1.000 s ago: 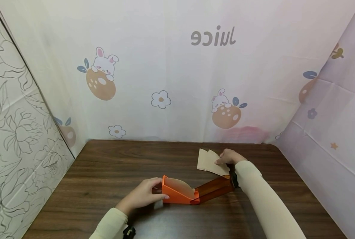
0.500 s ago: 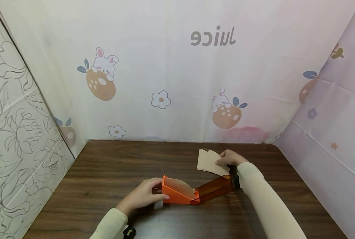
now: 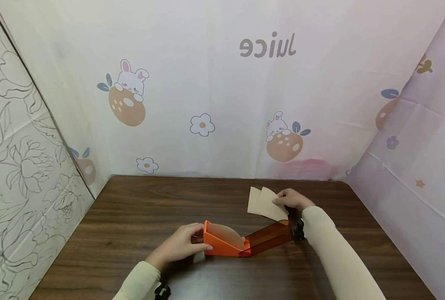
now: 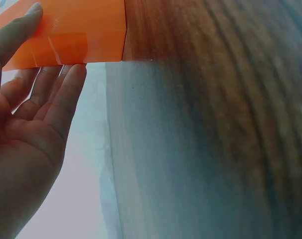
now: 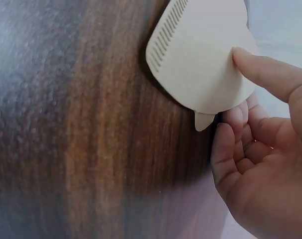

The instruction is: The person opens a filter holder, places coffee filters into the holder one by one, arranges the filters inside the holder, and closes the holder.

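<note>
An orange box point(image 3: 224, 245) with a see-through amber lid point(image 3: 269, 236) swung open to the right lies on the table. Tan paper coffee filters point(image 3: 218, 233) show inside it. My left hand point(image 3: 181, 243) grips the box's left end, thumb on the near side; in the left wrist view the fingers point(image 4: 69, 97) reach behind the orange wall. Beyond the lid, my right hand point(image 3: 294, 199) pinches loose coffee filters point(image 3: 267, 204) at their right edge. In the right wrist view the thumb point(image 5: 260, 69) presses the upper face of the filters point(image 5: 206, 59), whose crimped edge and small tab show.
The dark wood-grain table point(image 3: 151, 200) runs back to a printed curtain point(image 3: 207, 83). Another curtain point(image 3: 413, 166) hangs on the right, and a flower-patterned panel point(image 3: 23, 166) stands on the left.
My right hand and forearm have shifted slightly to the right. The upper filter has moved slightly right with them. My left hand and the box have stayed in place.
</note>
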Tool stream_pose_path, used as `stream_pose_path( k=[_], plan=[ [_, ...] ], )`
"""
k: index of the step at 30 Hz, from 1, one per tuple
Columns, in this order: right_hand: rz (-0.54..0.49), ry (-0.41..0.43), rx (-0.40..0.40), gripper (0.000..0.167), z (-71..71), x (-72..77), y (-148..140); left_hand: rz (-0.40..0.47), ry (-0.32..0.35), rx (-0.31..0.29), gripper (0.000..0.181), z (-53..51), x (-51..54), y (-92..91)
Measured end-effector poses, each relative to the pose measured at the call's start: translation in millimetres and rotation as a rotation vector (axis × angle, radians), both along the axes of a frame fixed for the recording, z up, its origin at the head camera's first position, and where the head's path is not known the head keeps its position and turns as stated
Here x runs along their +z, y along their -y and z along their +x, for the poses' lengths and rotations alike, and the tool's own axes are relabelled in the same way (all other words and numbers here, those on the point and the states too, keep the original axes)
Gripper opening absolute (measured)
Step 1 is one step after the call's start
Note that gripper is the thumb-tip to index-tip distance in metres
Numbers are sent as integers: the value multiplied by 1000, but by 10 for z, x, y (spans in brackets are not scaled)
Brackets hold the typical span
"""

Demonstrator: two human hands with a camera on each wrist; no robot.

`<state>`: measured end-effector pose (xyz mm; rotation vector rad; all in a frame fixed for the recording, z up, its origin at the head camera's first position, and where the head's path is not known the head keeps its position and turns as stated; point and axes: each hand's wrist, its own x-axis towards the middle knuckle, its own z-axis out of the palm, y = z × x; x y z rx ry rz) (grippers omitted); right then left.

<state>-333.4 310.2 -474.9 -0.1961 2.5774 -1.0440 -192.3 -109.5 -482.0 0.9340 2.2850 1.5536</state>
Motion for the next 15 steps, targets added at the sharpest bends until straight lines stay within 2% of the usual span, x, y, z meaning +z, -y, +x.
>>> stream_pose_path(
  k=[8, 15],
  plan=[
    [-31, -16, 18, 32, 5, 2, -43, -1, 0, 1, 29, 2, -16, 2],
    [-56, -14, 40, 30, 1, -12, -92, -1, 29, -1, 27, 8, 11, 0]
  ],
)
